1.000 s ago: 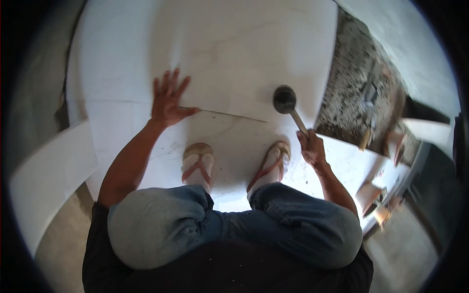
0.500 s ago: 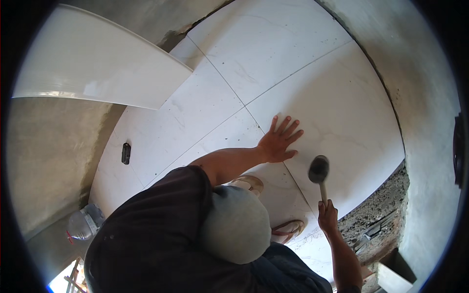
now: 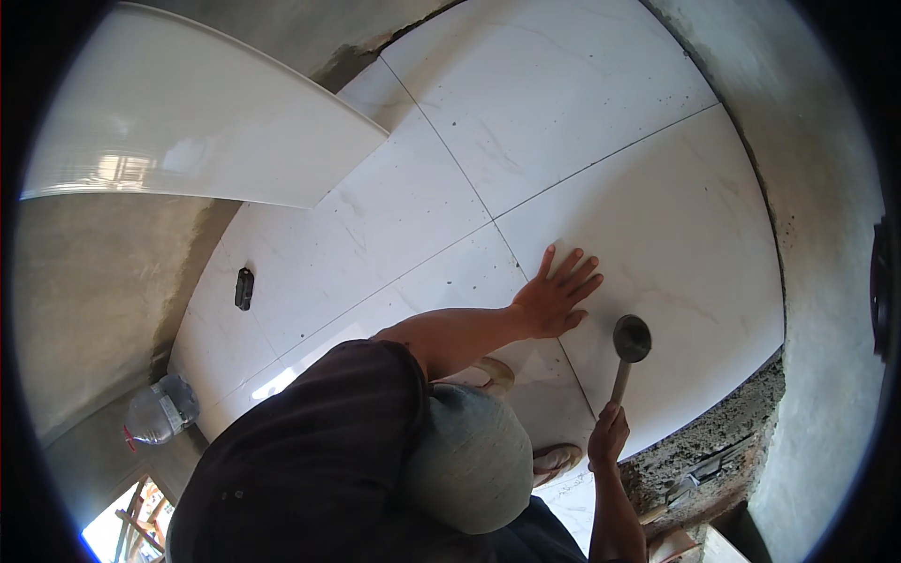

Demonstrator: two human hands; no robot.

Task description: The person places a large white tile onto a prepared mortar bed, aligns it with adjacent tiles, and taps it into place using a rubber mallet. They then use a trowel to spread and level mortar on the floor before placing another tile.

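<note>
- The mallet (image 3: 630, 349) has a round, dark head with a greyer striking face and a straight, pale handle. Its head shows over the large tile, just right of the left hand; whether it touches the surface, I cannot tell.
- The large tile (image 3: 694, 235) is white and glossy, with faint grey veining and a soft shadow along its left part. It lies on the floor, its right edge running close to the rough grey wall (image 3: 835, 281); a thin, dark joint (image 3: 576, 375) separates it from the tiling near the feet.
- The left hand (image 3: 549, 305) is laid palm down near that joint, fingers released and spread over the large tile, thumb pointing right. Its forearm reaches across from the dark sleeve (image 3: 385, 371), passing beyond the bent knee.
- The right hand (image 3: 608, 436) has its fingers grasping the mallet near the handle's lower end, head pointing away from the body. Its forearm rises almost straight from the lower edge.
- Beside the right hand, a strip of coarse grey mortar (image 3: 648, 474) borders the large tile, and a trowel (image 3: 693, 483) lies on it.
- Further left, a small black object (image 3: 244, 289) sits on the tiling.
</note>
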